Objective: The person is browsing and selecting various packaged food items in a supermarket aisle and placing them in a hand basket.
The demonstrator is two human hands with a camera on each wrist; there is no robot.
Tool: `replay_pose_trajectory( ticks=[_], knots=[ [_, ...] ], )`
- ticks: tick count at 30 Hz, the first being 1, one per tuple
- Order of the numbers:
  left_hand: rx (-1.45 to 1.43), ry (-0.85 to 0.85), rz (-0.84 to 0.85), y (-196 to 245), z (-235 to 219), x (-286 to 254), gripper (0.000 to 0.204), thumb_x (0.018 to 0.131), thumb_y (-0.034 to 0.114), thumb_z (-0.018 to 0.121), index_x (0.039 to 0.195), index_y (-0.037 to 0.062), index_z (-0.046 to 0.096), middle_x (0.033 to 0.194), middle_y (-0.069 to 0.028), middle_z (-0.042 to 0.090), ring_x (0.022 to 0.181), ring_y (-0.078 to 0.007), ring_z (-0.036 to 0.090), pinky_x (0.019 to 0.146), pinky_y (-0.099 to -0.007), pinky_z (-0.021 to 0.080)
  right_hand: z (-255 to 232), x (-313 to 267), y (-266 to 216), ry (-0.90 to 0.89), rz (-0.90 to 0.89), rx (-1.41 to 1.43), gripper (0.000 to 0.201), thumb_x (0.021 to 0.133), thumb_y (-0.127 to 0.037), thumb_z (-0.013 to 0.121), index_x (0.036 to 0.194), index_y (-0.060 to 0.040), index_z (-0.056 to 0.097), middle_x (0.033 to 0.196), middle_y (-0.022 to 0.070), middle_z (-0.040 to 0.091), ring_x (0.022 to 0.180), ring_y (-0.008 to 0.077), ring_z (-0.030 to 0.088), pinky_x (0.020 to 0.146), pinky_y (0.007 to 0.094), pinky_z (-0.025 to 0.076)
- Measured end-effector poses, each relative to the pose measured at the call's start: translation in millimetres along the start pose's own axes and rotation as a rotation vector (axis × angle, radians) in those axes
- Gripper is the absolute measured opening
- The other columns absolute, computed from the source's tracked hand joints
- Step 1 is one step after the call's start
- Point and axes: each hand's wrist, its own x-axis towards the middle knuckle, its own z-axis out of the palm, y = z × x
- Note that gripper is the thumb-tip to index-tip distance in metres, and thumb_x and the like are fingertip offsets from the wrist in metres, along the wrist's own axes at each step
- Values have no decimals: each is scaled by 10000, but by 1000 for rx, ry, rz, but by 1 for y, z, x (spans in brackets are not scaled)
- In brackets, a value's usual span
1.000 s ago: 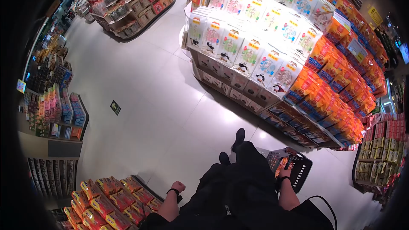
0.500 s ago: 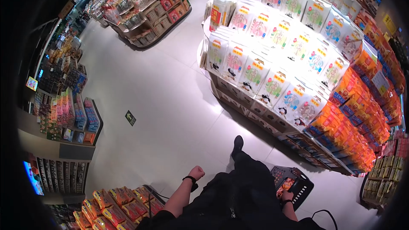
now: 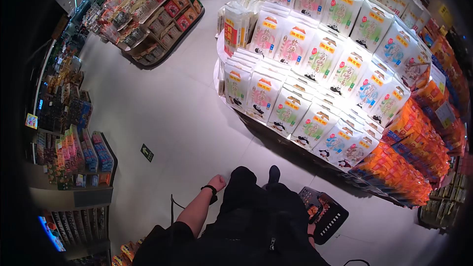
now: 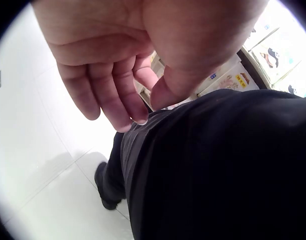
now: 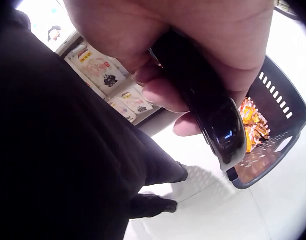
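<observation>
"Where's the basket on your screens?"

"My head view puts the black basket (image 3: pixel 336 222) low in the frame, right of centre, beside the person's dark trousers (image 3: pixel 263 204). In the right wrist view I find it along the right edge, with orange-and-yellow packets (image 5: pixel 255 125) inside."

"And the right hand?"

"The right hand (image 5: pixel 183 17) fills the top of that view, its fingers curled round the glossy black handle (image 5: pixel 213 115), which runs from top centre down toward the basket. From here I can't tell whether the basket clears the floor."

"Left hand?"

"The left hand (image 4: pixel 143 45) spans the top of the left wrist view. I count 4 fingers, loosely bent and side by side, with the thumb near the index finger. Their tips meet the outline of the trousers in my picture, but I can't tell whether they touch the cloth."

"What else surrounds the person?"

"In my head view, rows of white packs (image 3: pixel 322 64) printed with pandas take up the upper right, and orange bags (image 3: pixel 404 172) slope down beyond them toward the right edge. I see a rounded display stand (image 3: pixel 134 50) at upper left, grey-based shelves (image 3: pixel 93 198) along the left edge, and 1 green arrow sign (image 3: pixel 147 152) on the pale floor (image 3: pixel 182 103), left of centre."
</observation>
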Motion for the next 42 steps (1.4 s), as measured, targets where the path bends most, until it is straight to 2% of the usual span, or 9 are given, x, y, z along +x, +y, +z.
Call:
replay_pose_trajectory(
  ticks=[10, 13, 17, 22, 25, 29, 33, 39, 42],
  knots=[
    [203, -130, 197, 76, -130, 159, 233, 811, 174, 804, 952, 50, 666, 932, -170, 745, 941, -341, 739, 869, -443, 586, 65, -63, -158, 24, 150, 162, 280, 998, -155, 686, 1203, 31, 725, 1063, 199, 785, 1066, 314, 747, 922, 416, 544],
    [11, -146, 412, 114, -191, 194, 233, 915, 196, 746, 1039, 52, 610, 931, -107, 692, 899, -261, 692, 862, -394, 563, 64, -100, -278, 49, 269, 207, 342, 972, -188, 713, 1238, 28, 717, 1066, 197, 796, 1062, 309, 772, 912, 416, 561],
    [-317, -128, 601, 192, -274, 211, 207, 1020, 149, 721, 1125, 38, 581, 925, -39, 650, 847, -126, 633, 811, -306, 551, 87, -104, -310, 44, 331, -160, 493, 874, -289, 812, 1240, 15, 680, 1175, 245, 763, 1163, 415, 719, 1003, 487, 551],
    [-495, 12, 890, 304, -363, 176, 314, 1025, 153, 727, 1287, 43, 594, 1092, -43, 626, 884, -105, 615, 827, -276, 530, 84, -90, -403, 303, 66, -312, 418, 901, -146, 714, 1257, 23, 575, 1200, 271, 664, 1133, 477, 653, 985, 524, 531],
    [-500, 32, 1005, 350, -392, 159, 335, 1021, 134, 724, 1324, 55, 605, 1116, -32, 581, 845, -90, 568, 798, -257, 502, 68, -85, -530, 429, -156, -121, 284, 968, -59, 663, 1234, 23, 607, 1141, 210, 666, 1033, 349, 694, 931, 434, 559],
    [-342, 51, 1049, 370, -402, 170, 290, 1009, 131, 733, 1281, 66, 653, 1061, -17, 517, 773, -84, 478, 727, -244, 452, 75, -80, -683, 159, -367, 269, 152, 1058, -62, 616, 1183, 4, 671, 966, 130, 752, 874, 197, 753, 794, 330, 596],
    [-355, 54, 1010, 372, -398, 179, 232, 1004, 174, 738, 1199, 61, 685, 1001, -54, 501, 770, -154, 501, 715, -299, 472, 105, -75, -793, 94, -575, 425, 161, 1063, -61, 635, 1198, 17, 676, 1013, 108, 758, 884, 181, 777, 790, 306, 601],
    [-371, -14, 1085, 366, -404, 187, 163, 1031, 161, 711, 1112, 27, 667, 1011, -71, 523, 805, -175, 538, 746, -304, 487, 143, -56, -859, 92, -663, 316, 471, 1037, -122, 702, 1451, -21, 502, 1309, 210, 626, 911, 221, 745, 800, 348, 621],
    [-443, -94, 1120, 356, -407, 180, 167, 1040, 155, 705, 1108, 13, 648, 1054, -77, 563, 820, -166, 549, 755, -294, 490, 148, -61, -861, -68, -579, 340, 428, 1024, -133, 738, 1386, -13, 543, 950, 126, 736, 794, 186, 743, 736, 315, 603]
  ],
)
